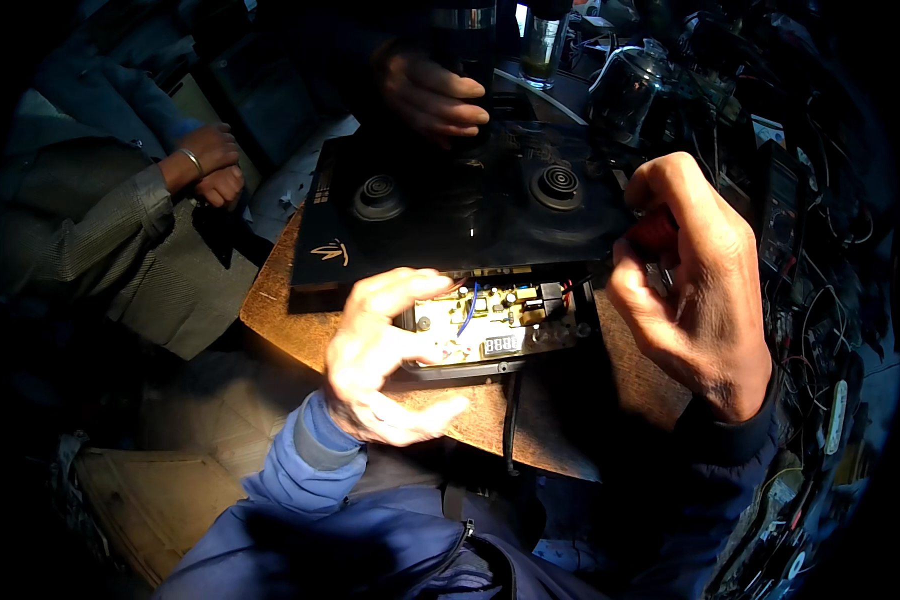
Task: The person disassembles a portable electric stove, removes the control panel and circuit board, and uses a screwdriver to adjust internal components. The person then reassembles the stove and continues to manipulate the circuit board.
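In the head view, the board (515, 305), lit brightly, lies in a black case (460, 370) on a brown table (280, 325). A blue wire (468, 312) crosses its left part, and a small display (503, 345) sits along its near edge. A black cord (511, 425) hangs down just on the near side of the board.

The left hand (370, 350) is at the board's left end, its fingers spread apart; how firmly they press there I cannot tell. To the right of the board, the right hand (705, 285) has thumb and fingers clamped on a red handle (655, 235); where its tip ends is too dark to tell.

Just beyond the board lies a black panel (460, 225) bearing two ringed discs (378, 198). Farther beyond the board are another person's hand (435, 95), a glass (543, 58) and a jug (630, 90). Well left of the board, a seated person's hands (218, 170) rest together, a bracelet (190, 157) on one wrist. Tangled wires (820, 310) lie well right of the board.
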{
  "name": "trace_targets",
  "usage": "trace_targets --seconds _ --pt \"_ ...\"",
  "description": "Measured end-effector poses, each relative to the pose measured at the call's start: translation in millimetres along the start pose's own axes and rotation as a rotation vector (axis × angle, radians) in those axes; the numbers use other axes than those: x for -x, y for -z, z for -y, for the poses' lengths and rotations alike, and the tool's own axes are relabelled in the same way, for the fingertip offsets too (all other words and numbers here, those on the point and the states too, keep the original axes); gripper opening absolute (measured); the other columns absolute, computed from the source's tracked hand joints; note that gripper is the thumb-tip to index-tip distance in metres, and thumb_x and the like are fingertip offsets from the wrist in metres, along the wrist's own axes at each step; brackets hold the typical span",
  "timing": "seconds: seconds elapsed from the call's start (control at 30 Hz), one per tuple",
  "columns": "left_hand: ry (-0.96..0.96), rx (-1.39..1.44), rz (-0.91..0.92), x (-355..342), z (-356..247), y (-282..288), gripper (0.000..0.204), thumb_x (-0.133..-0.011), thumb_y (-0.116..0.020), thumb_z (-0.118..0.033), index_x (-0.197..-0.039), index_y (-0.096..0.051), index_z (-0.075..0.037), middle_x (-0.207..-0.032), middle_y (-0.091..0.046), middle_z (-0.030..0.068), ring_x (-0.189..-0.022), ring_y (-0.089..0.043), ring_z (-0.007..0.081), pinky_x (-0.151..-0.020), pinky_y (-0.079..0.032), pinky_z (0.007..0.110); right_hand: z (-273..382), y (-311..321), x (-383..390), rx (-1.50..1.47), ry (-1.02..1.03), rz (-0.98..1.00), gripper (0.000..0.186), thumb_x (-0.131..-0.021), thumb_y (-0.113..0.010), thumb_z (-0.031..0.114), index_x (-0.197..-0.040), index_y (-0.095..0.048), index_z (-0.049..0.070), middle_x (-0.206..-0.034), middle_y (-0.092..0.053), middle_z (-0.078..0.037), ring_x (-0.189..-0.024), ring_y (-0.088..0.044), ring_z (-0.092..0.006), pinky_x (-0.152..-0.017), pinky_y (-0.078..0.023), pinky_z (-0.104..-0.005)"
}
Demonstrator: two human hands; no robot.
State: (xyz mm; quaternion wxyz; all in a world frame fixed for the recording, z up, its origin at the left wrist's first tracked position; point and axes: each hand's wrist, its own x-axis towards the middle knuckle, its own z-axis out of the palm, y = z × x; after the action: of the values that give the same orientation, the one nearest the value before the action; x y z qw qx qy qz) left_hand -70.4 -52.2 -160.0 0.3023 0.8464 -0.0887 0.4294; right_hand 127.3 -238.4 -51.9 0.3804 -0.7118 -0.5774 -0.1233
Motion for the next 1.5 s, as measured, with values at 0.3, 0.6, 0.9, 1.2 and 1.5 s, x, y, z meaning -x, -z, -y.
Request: trace_targets --seconds 0.3,0.6,0.9,1.2,1.5 --pt "0.329 -0.034 -0.199 23.0 2.3 -1.9 0.008 -0.085 -0.064 -0.002 -0.089 -0.058 0.002 -0.101 -0.064 0.0148 -0.082 -0.061 0.0160 -0.072 -0.051 0.029 2.5 -4.3 0.9 0.081 -0.107 -0.049 0.023 -0.085 -0.073 0.002 -0.096 -0.053 0.002 -0.073 -0.051 -0.002 -0.065 -0.054 -0.0077 -0.057 -0.042 -0.0223" --pt "0.397 -0.048 -0.178 24.6 0.5 -2.3 0.008 -0.087 -0.058 0.005 -0.094 -0.062 0.003 -0.098 -0.064 0.0137 -0.084 -0.061 0.0145 -0.071 -0.050 0.025 -0.7 -6.7 1.2 0.012 -0.091 -0.059 0.021 -0.088 -0.073 0.012 -0.097 -0.057 0.002 -0.071 -0.052 -0.002 -0.061 -0.048 -0.0070 -0.058 -0.041 -0.0227" --pt "0.306 -0.065 -0.210 21.8 5.6 -7.4 0.015 -0.082 -0.060 0.012 -0.093 -0.064 0.003 -0.095 -0.066 0.0143 -0.075 -0.061 0.0127 -0.060 -0.047 0.023 -1.6 1.8 1.5 -0.029 -0.146 0.009 0.029 -0.080 -0.065 -0.003 -0.108 -0.057 -0.002 -0.093 -0.060 -0.008 -0.077 -0.065 -0.0115 -0.064 -0.049 -0.0235" --pt "0.363 -0.076 -0.170 24.7 2.2 -5.8 0.017 -0.082 -0.058 0.014 -0.094 -0.062 0.003 -0.100 -0.064 0.0160 -0.089 -0.065 0.0186 -0.077 -0.053 0.028 -13.3 3.1 1.4 0.088 -0.075 0.006 0.031 -0.085 -0.076 0.005 -0.109 -0.058 -0.002 -0.076 -0.060 -0.006 -0.065 -0.064 -0.0111 -0.058 -0.047 -0.0245" --pt "0.377 -0.090 -0.156 24.9 4.3 -8.1 0.007 -0.088 -0.059 0.004 -0.094 -0.061 0.002 -0.101 -0.062 0.0136 -0.090 -0.060 0.0160 -0.078 -0.050 0.027 -15.7 0.0 2.9 0.050 -0.051 -0.027 0.034 -0.087 -0.074 -0.003 -0.116 -0.056 -0.002 -0.070 -0.058 -0.005 -0.064 -0.061 -0.0090 -0.054 -0.043 -0.0235"
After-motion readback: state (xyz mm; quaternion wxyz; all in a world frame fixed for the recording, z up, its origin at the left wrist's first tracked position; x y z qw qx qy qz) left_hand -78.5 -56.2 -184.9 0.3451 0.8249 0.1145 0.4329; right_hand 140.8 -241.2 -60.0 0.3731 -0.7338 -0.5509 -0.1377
